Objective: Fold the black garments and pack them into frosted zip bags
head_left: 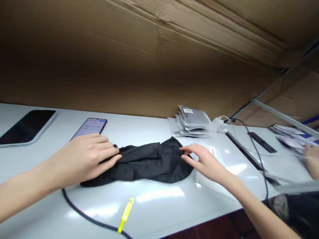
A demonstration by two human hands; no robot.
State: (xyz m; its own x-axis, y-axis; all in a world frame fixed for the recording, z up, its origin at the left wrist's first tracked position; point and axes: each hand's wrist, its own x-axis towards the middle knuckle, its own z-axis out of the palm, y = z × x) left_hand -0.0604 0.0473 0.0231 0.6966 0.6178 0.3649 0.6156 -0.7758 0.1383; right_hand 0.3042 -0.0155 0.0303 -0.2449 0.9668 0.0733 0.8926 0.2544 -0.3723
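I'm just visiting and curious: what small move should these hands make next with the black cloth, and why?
Perhaps the right hand should gently smooth the right end of the black cloth outward: creases show there, and the left hand is at the opposite end.

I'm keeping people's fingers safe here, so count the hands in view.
3: the left hand at the left part of the black cloth, the right hand at its right end, and a co-worker's hand cut by the picture's right edge. Others may be hidden.

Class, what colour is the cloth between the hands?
Black: the cloth shows plainly in the head view.
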